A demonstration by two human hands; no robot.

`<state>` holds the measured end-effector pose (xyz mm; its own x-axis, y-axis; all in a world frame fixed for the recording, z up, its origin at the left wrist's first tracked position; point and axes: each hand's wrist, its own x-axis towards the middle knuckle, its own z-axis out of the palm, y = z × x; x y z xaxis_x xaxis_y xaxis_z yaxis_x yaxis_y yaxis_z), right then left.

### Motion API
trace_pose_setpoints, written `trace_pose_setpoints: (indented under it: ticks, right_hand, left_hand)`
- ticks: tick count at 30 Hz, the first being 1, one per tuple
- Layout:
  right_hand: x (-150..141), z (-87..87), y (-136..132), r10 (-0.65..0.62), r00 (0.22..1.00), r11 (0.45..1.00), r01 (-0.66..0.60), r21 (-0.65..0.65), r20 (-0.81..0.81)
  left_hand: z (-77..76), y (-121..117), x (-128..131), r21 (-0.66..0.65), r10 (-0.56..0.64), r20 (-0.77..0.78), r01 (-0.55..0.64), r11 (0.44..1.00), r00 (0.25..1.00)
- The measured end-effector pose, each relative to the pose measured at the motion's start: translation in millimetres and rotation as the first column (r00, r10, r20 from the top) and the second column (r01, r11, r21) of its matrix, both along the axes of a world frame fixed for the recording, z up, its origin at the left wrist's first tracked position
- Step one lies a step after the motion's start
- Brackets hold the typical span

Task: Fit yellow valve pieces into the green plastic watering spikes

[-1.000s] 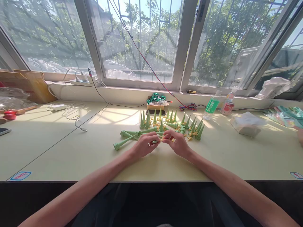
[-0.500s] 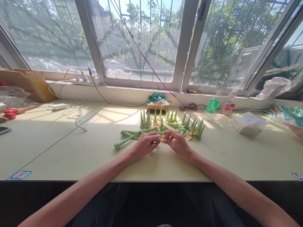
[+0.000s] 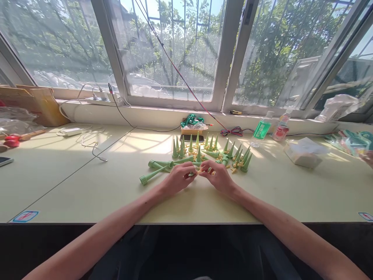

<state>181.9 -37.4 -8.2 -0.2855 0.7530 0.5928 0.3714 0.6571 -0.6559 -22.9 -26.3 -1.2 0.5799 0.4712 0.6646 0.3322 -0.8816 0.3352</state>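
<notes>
My left hand (image 3: pixel 181 176) is closed around a green plastic watering spike, of which only a bit (image 3: pixel 190 174) shows between the fingers. Close beside it, my right hand (image 3: pixel 216 175) pinches a small yellow valve (image 3: pixel 199 171) against the end of that spike; the fingers hide most of the contact. Several green spikes (image 3: pixel 152 175) lie on their sides to the left of my hands. Behind them, more green cone-shaped spikes (image 3: pixel 190 144) stand point up, with small yellow valves (image 3: pixel 234 170) scattered among them.
Behind the spikes are a dark phone (image 3: pixel 192 138) and a small box (image 3: pixel 192 131) with green straps. To the right stand a green-labelled bottle (image 3: pixel 260 130), a pink can (image 3: pixel 280 133) and a tissue box (image 3: pixel 304 155). Another person's hand (image 3: pixel 367 158) shows at the right edge, by plastic bags.
My hands stay in nearly the same place, with the fingers shifting only slightly around the spike and the valve. At the right edge, the other person's hand has moved.
</notes>
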Motion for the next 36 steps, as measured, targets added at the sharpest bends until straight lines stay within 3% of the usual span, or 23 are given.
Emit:
trace_pose_setpoints:
  ticks: [36]
  right_hand:
    - [0.0, -2.2, -0.4, 0.016, 1.0, 0.999, -0.016, -0.031, 0.012]
  left_hand:
    - [2.4, -1.6, 0.3, -0.109, 0.007, -0.042, -0.012, 0.994, 0.999]
